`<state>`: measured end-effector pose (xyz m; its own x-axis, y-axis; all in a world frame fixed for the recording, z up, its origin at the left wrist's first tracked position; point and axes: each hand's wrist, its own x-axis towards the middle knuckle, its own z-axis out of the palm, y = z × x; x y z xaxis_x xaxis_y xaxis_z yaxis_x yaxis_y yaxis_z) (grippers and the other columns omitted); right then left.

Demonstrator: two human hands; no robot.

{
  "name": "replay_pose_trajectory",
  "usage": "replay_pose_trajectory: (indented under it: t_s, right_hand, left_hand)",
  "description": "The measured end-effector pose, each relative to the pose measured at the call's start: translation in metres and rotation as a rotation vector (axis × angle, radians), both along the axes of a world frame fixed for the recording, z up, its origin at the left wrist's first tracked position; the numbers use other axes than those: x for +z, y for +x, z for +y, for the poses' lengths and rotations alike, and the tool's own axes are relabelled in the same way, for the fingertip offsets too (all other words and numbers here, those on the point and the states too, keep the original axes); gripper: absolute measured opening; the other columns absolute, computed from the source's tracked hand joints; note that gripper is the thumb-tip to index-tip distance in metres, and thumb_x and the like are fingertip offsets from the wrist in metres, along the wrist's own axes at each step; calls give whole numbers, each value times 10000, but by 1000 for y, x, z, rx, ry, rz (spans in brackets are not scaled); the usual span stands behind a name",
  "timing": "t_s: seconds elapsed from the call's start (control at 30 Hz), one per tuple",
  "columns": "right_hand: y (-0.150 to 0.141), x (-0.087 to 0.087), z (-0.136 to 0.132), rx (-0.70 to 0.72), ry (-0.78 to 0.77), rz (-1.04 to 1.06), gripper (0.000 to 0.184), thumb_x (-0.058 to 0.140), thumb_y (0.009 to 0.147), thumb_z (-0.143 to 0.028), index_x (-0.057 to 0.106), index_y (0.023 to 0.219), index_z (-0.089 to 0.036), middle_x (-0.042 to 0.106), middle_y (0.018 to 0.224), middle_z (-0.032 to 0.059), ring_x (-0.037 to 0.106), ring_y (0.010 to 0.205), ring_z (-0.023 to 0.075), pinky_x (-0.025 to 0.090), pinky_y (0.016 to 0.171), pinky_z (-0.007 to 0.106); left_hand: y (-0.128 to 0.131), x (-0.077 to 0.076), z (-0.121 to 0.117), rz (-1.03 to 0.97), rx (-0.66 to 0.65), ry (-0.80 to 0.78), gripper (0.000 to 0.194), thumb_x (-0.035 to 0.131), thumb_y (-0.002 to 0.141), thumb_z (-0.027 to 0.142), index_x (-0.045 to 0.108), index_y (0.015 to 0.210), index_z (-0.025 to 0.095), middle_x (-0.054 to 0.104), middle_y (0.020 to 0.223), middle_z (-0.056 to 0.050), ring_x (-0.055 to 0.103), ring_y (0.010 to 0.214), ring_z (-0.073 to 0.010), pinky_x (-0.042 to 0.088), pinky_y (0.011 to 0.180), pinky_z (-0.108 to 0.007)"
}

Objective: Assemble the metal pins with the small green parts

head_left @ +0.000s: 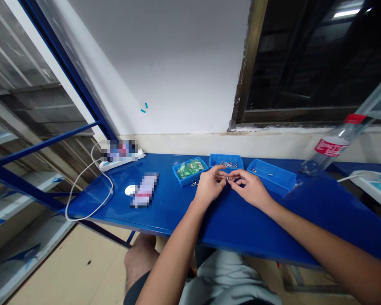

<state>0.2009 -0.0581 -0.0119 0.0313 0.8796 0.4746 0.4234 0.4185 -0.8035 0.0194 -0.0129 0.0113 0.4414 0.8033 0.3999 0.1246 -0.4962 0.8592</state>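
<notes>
My left hand (210, 183) and my right hand (249, 187) meet over the blue table (178, 212), fingertips pinched together on a tiny metal part (227, 178) between them. Just behind the hands stand three small blue trays: one with green pieces (190, 170), a middle one with several small metal parts (226, 161), and a right one (271, 175) with a few metal bits. The part in my fingers is too small to name.
A white power strip (120, 160) with a white cable (89, 186) lies at the back left. A small white object (131, 189) and a blurred item (144, 190) lie left of the trays. A clear plastic bottle (330, 146) leans at the right. A window is behind.
</notes>
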Motion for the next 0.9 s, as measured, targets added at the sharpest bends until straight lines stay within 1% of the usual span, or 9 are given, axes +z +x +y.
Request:
replay_pose_trajectory:
  t_s: [0.2, 0.3, 0.37, 0.43, 0.53, 0.6, 0.67, 0.8, 0.9]
  right_hand:
    - [1, 0, 0, -2, -43, 30, 208, 725, 912, -402, 741, 1012, -220, 775, 994, 86, 755, 859, 238, 652, 744, 373]
    - [1, 1, 0, -16, -29, 23, 214, 727, 898, -365, 735, 1049, -214, 752, 944, 78, 732, 824, 221, 640, 702, 343]
    - [1, 3, -1, -21, 4, -20, 198, 692, 914, -337, 748, 1062, -219, 726, 954, 77, 709, 815, 209, 633, 698, 334]
    - [3, 4, -1, -30, 31, -61, 170, 660, 929, -315, 762, 1031, -227, 710, 984, 76, 693, 806, 199, 630, 714, 339]
    - [5, 6, -1, -28, 33, -45, 152, 653, 931, -304, 757, 1018, -234, 709, 1024, 74, 698, 820, 199, 632, 725, 342]
    - [6, 5, -1, -1, 23, -16, 143, 666, 927, -308, 746, 1022, -237, 714, 1040, 73, 708, 832, 204, 638, 721, 342]
    - [7, 4, 0, 23, 17, -9, 131, 676, 926, -314, 742, 1011, -239, 722, 1052, 73, 718, 840, 210, 647, 730, 354]
    - [6, 3, 0, 10, 10, -21, 158, 654, 957, -345, 749, 1032, -244, 747, 1090, 79, 742, 921, 237, 657, 817, 402]
    - [5, 3, -1, -10, -22, 1, 197, 674, 961, -406, 747, 1031, -237, 764, 1065, 81, 753, 894, 242, 659, 804, 411]
  left_hand:
    - [1, -4, 1, -4, 0, -17, 454, 660, 828, -6, 669, 1258, 141, 810, 1035, -97, 792, 892, -176, 655, 874, -321]
    - [2, -3, 1, -13, 16, -15, 446, 669, 834, 12, 670, 1262, 136, 804, 1049, -109, 787, 908, -180, 650, 866, -315]
    - [1, 0, -1, 3, 46, -3, 367, 686, 882, 92, 685, 1246, 139, 804, 1050, -114, 784, 914, -189, 643, 849, -310]
    - [1, 6, -5, 47, 72, 6, 263, 687, 947, 236, 720, 1191, 143, 809, 1025, -112, 784, 896, -202, 631, 812, -302]
    - [-1, 14, -9, 140, 64, 10, 285, 668, 981, 413, 783, 1054, 162, 823, 971, -88, 784, 854, -219, 614, 776, -294]
    - [-3, 17, -11, 190, 34, 16, 297, 659, 984, 440, 804, 1019, 182, 831, 962, -67, 786, 843, -223, 613, 777, -294]
    - [-3, 17, -10, 197, 13, 17, 254, 667, 982, 395, 809, 1042, 193, 835, 993, -60, 794, 875, -230, 622, 808, -303]
    - [-2, 9, -6, 114, 11, -30, 162, 702, 938, 199, 793, 1070, 178, 833, 1032, -75, 803, 951, -227, 636, 896, -332]
    - [0, 3, -3, 94, 8, -43, 276, 717, 873, 66, 760, 1129, 157, 830, 1012, -81, 802, 929, -207, 641, 883, -322]
